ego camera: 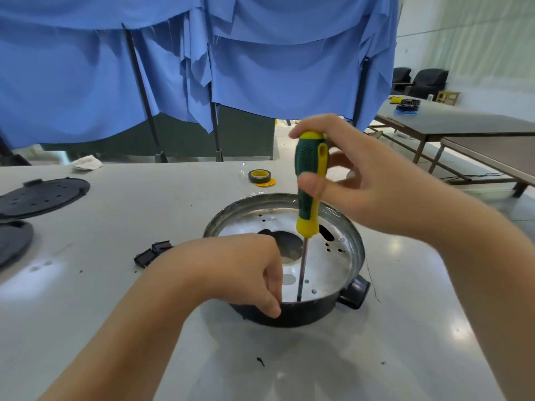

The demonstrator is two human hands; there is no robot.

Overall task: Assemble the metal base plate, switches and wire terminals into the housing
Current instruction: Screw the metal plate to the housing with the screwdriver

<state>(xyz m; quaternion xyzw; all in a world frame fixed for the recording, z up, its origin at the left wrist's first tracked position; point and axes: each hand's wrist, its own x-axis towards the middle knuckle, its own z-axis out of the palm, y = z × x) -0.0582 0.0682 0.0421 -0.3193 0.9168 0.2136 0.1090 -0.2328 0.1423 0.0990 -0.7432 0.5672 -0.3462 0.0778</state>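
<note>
White and glossy, the table fills the near part of the view, with a few dark specks lying on it. Closest on it sits the round black housing, a short black stub sticking out at its right side. The shiny metal base plate lies inside the housing, with a large hole at its middle and small holes round it. The left hand rests on the near left rim, fingers curled down over the edge and gripping the housing. The right hand holds a green and yellow screwdriver upright, thumb and fingers curled round the handle, one finger over its top. The blade's tip meets the plate near the near rim, just beside the left hand's fingers.

Left of the housing, two small black switches lie on the table, partly hidden by the left wrist. Farther left lie two dark round covers, one dotted with holes. Beyond the housing is a roll of black tape on a yellow disc. A crumpled white paper sits at the far edge. Behind hangs blue cloth over dark poles; more tables stand to the right.
</note>
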